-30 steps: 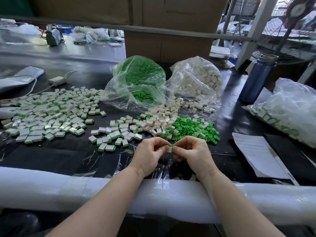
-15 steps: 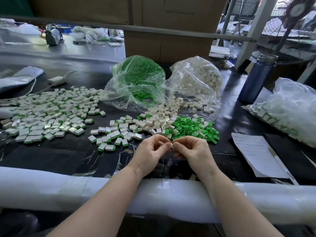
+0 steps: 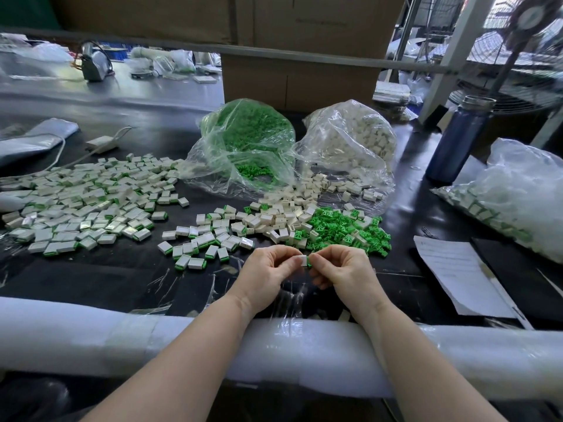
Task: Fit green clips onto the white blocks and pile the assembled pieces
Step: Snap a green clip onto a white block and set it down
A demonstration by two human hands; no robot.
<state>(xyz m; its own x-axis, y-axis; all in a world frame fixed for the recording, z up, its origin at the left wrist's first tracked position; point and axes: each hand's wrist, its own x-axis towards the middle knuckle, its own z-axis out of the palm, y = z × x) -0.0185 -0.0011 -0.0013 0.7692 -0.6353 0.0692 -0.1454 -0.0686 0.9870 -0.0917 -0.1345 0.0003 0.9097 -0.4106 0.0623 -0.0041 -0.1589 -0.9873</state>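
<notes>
My left hand (image 3: 268, 274) pinches a small white block (image 3: 302, 259) at the table's front centre. My right hand (image 3: 341, 271) pinches a green clip (image 3: 309, 262) that sits against the block's right end. Just beyond the hands lie loose green clips (image 3: 344, 228) and loose white blocks (image 3: 274, 219). Assembled pieces with green ends lie in a small group (image 3: 198, 245) to the left and in a wide pile (image 3: 85, 202) at the far left.
Two open plastic bags stand behind: one with green clips (image 3: 246, 147), one with white blocks (image 3: 350, 141). A blue bottle (image 3: 457, 141), a sheet of paper (image 3: 457, 272) and a filled bag (image 3: 518, 196) are at the right. A white foam roll (image 3: 122, 339) pads the table's front edge.
The hands stayed in place, fingertips together. The white block and green clip now show more plainly between the fingertips than before.
</notes>
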